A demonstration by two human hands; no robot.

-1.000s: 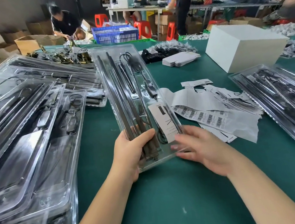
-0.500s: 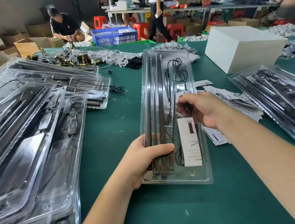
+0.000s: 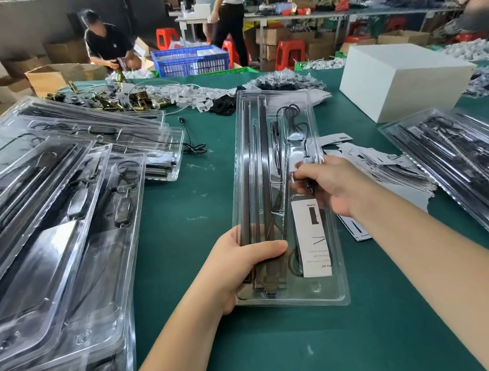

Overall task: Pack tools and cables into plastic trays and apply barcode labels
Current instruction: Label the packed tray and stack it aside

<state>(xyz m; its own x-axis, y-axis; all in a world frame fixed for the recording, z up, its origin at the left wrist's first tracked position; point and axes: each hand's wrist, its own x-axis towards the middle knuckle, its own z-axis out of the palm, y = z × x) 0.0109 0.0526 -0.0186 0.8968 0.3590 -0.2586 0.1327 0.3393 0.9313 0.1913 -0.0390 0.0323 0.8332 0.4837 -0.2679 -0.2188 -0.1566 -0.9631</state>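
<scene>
1. Two hands work on one clear plastic tray [image 3: 294, 298] that lies lengthwise on the green desk [image 3: 289, 358], straight ahead of the person.
2. Left hand [image 3: 240, 266] grips the tray's near left corner, with the thumb laid across the ends of the long dark tools [image 3: 253, 168] that fill the tray's left channels.
3. Right hand [image 3: 334, 183] reaches in from the right edge at mid-length; its fingers are curled and pinch a small dark part on the black cable [image 3: 292, 117], whose loops sit in the tray's upper right compartment.
4. White paper card [image 3: 311, 238] with black print lies in the tray's lower right compartment, just below the right hand.
5. Several filled trays [image 3: 43, 240] are piled at the left of the desk, overlapping one another, and another filled tray [image 3: 466, 167] lies at the right.
6. Loose barcode labels [image 3: 388, 164] are heaped between the held tray and the right-hand tray, partly under the right forearm.
7. Farther back on the desk stands a white box [image 3: 402, 79]; behind the desk sits a blue crate [image 3: 191, 61].
</scene>
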